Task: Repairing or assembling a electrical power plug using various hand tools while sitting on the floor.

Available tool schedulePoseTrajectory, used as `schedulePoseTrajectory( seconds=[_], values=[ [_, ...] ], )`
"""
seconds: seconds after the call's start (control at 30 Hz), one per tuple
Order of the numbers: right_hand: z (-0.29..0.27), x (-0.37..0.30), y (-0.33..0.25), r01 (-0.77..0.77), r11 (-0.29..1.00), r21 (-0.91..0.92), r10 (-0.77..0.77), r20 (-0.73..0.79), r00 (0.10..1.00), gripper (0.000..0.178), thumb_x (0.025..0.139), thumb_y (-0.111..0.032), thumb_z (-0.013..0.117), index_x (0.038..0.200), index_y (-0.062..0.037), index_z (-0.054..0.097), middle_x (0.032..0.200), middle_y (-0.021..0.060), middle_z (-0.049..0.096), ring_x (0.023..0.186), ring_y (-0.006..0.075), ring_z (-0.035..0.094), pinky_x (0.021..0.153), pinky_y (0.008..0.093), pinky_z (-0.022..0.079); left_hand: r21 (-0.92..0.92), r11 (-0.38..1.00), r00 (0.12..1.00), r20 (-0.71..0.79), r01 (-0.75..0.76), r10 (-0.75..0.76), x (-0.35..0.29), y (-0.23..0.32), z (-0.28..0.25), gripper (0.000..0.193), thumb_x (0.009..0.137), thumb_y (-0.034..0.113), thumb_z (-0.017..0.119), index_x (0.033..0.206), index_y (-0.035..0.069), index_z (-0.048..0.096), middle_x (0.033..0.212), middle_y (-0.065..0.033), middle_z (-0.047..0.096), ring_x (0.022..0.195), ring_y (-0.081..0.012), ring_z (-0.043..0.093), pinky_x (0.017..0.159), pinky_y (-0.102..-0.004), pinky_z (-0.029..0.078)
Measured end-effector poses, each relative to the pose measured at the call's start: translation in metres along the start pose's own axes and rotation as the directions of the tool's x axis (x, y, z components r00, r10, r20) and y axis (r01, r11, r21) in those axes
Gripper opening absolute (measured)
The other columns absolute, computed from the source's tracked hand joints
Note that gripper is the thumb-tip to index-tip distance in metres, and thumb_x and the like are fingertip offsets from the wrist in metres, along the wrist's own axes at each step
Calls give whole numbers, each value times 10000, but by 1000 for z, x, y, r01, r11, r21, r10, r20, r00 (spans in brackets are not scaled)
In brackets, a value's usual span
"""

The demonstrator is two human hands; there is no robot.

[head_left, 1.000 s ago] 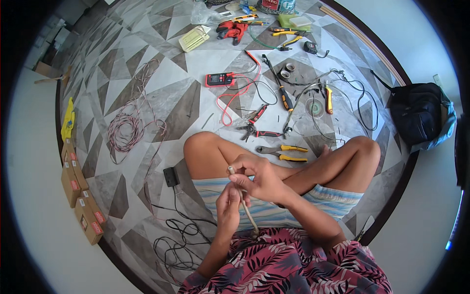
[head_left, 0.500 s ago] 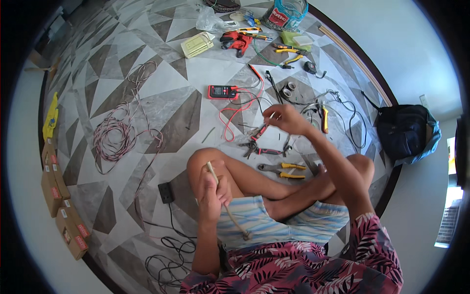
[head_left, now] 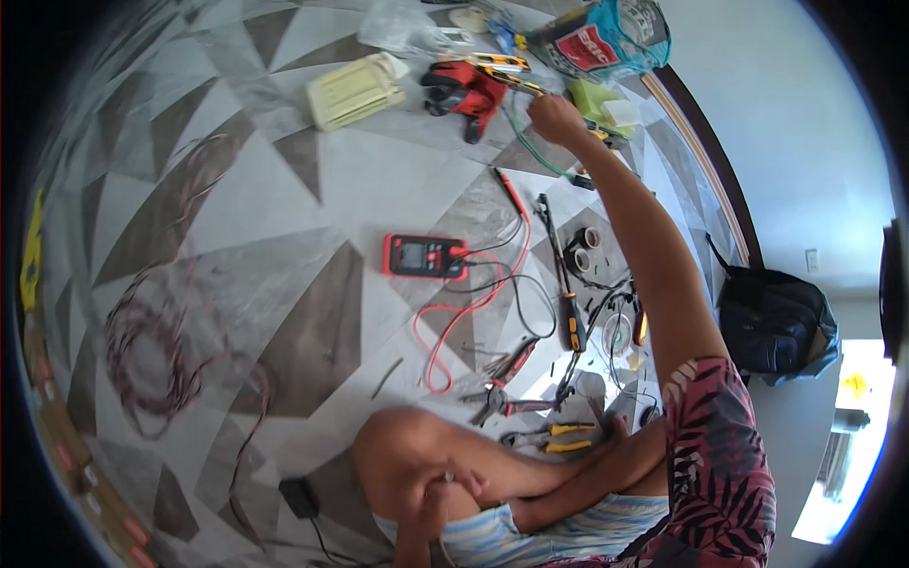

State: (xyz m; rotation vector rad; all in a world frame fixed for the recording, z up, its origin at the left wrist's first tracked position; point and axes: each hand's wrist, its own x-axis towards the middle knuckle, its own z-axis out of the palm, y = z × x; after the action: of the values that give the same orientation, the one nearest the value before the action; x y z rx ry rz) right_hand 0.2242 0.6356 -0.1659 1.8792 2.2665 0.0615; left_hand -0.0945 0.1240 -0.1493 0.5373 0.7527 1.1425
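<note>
The right hand (head_left: 559, 120) stretches far across the grey-and-white patterned floor (head_left: 284, 312), fingers curled at the near end of a slim yellow-and-black tool (head_left: 512, 80), beside a red-and-black glove (head_left: 464, 88); whether its grip pinches the tool cannot be told. Near, the blurred left hand (head_left: 436, 505) has its grip closed around a thin pale cable (head_left: 449, 477). Between the hands lies a red-and-black meter (head_left: 424, 257).

Floor (head_left: 312, 213) is a full-on geometric patchwork of white and greys. Gloves (head_left: 466, 90) at 12 o'clock are red and black, the slim tool (head_left: 514, 81) between 12 and 1 is yellow and black. Backpack (head_left: 772, 317) at 3 is basically black, sleeve (head_left: 724, 454) at 4 is pinkish with dark leaves, shorts (head_left: 578, 525) at 5 are blue-and-white striped.
</note>
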Motion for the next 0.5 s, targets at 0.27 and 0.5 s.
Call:
schedulePoseTrajectory(
  seconds=[0.27,0.5],
  values=[
    [31,113,-21,-89,995,33,91,-65,994,369,792,-287,639,1100,-87,670,1138,131,669,1107,320,616,961,583,419,-33,999,997,69,28,-26,1,-23,-17,333,974,347,511,979,15,532,692,-84,535,619,-185,523,607,-347,492],
    [28,81,-9,-43,993,-109,54,97,994,537,713,-396,742,1169,-130,645,1146,112,663,1105,276,607,968,556,369,-46,993,963,-243,108,-116,-8,-21,-7,314,962,352,523,993,40,512,715,-66,511,619,-163,471,586,-319,436]
  ],
)
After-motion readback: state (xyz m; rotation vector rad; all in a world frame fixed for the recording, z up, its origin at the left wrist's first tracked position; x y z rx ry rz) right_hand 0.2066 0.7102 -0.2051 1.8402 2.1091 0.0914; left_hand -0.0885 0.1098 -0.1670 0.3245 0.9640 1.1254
